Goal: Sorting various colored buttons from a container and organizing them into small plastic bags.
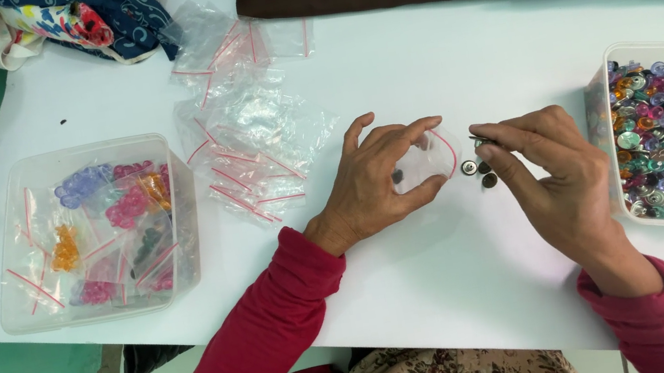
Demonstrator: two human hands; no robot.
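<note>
Two hands are busy in the middle of a white bench [416, 46] here, both in red sleeves. The left hand [376, 183] is curled around a small clear zip bag [422, 162] with a red seal strip, thumb underneath and fingers over the top, holding its mouth toward the other hand; looks like a dark button or two is already inside. The right hand [559, 175] is pinched shut, thumb and forefinger gripping a small dark button [479, 141] right at the bag's opening. Just below those fingertips two more loose buttons [479, 173] sit on the bench, one silvery, one dark. Off to the right, near that hand, there's a clear plastic tub [599, 92] packed with mixed colourful buttons. Over on the left, well apart, another clear tub [19, 302] holds filled little bags of purple, pink and orange bits. Between that and the hands is a messy pile of empty zip bags [250, 128]. Brown and grey-blue fabric lies along the top edge, patterned cloth in the top left corner
</note>
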